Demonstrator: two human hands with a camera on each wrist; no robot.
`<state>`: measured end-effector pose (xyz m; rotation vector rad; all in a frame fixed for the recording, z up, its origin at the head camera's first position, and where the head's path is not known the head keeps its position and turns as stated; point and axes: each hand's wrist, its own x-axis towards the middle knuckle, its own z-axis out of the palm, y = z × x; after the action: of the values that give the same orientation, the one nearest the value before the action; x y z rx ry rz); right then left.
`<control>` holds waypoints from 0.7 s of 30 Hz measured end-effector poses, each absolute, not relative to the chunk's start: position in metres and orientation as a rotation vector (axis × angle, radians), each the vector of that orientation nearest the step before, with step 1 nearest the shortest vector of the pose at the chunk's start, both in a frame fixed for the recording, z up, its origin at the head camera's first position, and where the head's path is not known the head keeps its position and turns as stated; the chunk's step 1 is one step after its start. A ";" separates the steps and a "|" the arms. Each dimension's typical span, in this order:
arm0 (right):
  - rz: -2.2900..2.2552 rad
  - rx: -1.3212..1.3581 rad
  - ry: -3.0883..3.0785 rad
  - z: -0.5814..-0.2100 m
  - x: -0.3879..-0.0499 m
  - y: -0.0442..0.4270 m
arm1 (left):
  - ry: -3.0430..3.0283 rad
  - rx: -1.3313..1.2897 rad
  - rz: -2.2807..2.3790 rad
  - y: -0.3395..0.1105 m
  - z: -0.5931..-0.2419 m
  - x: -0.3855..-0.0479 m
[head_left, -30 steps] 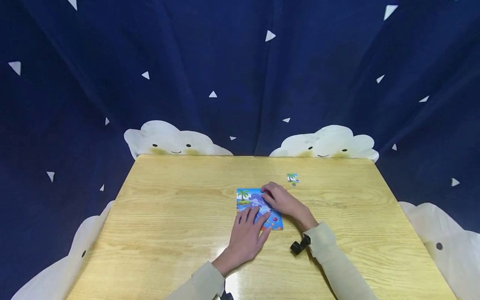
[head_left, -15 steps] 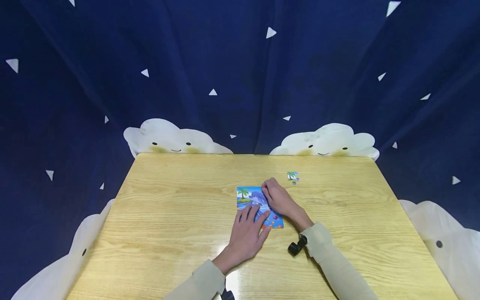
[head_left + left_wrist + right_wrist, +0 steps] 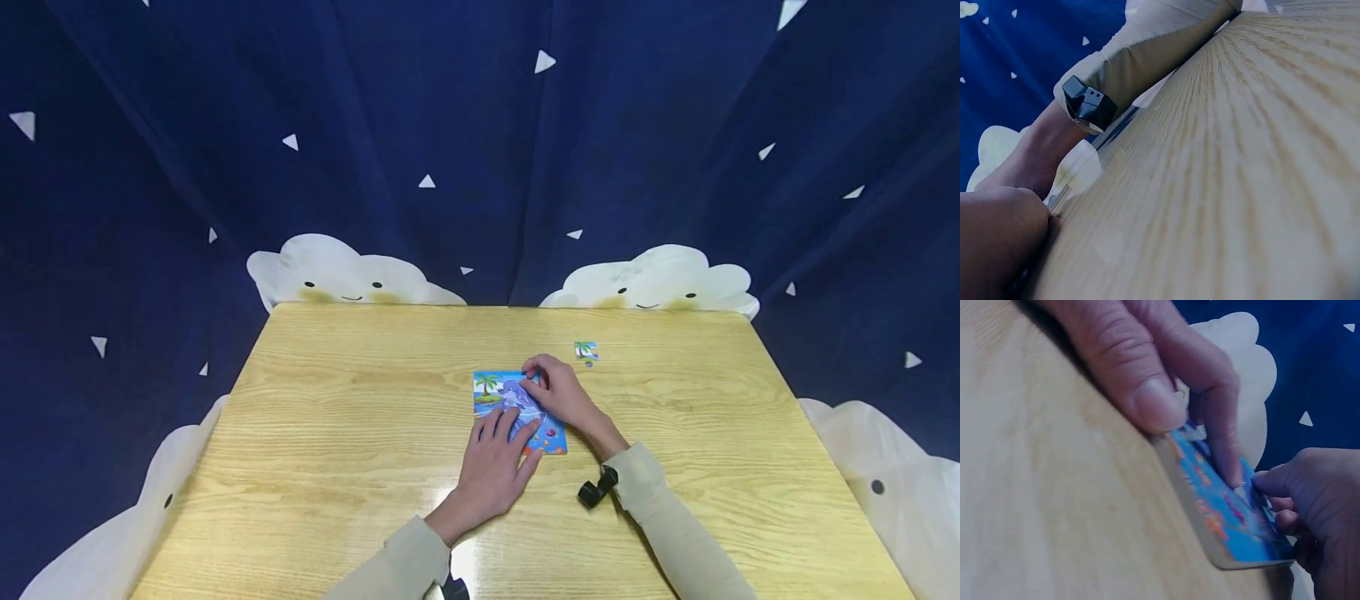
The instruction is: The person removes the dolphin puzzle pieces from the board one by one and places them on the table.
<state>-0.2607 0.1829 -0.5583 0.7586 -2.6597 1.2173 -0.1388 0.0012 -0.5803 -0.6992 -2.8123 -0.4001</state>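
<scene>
A square jigsaw puzzle with a dolphin, a palm tree and sea lies flat mid-table. My left hand rests on its lower left part, fingers spread and nearly straight. At the upper right edge, my right hand has its index finger and thumb bent at the puzzle. In the right wrist view its thumb lies over the edge while other fingers curl beside it. Much of the dolphin is covered by both hands. The left wrist view mostly shows the left hand's side and the tabletop.
Beyond the right hand lies a small palm-tree picture piece, with a tiny coloured bit just below it. Each wrist carries a black camera. The wooden table is bordered by a dark blue cloth with white clouds.
My right hand's thumb and index finger were drawn close together half a second ago and now stand slightly apart at the same edge. My left hand has stayed in place.
</scene>
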 end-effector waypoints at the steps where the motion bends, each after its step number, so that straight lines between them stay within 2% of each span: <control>1: 1.208 0.763 -2.666 -0.558 -0.261 0.183 | -2.809 -0.699 -0.401 0.001 -0.580 -0.139; 13: 1.192 0.959 -2.810 -0.546 -0.259 0.191 | -2.841 -0.700 -0.399 0.001 -0.577 -0.138; 21: 1.250 0.941 -2.828 -0.549 -0.261 0.193 | -2.828 -0.703 -0.419 0.001 -0.576 -0.137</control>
<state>-0.2614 0.1933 -0.5487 0.9409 -2.8283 1.2501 -0.1370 0.0014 -0.5763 -0.7031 -2.8279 -0.4194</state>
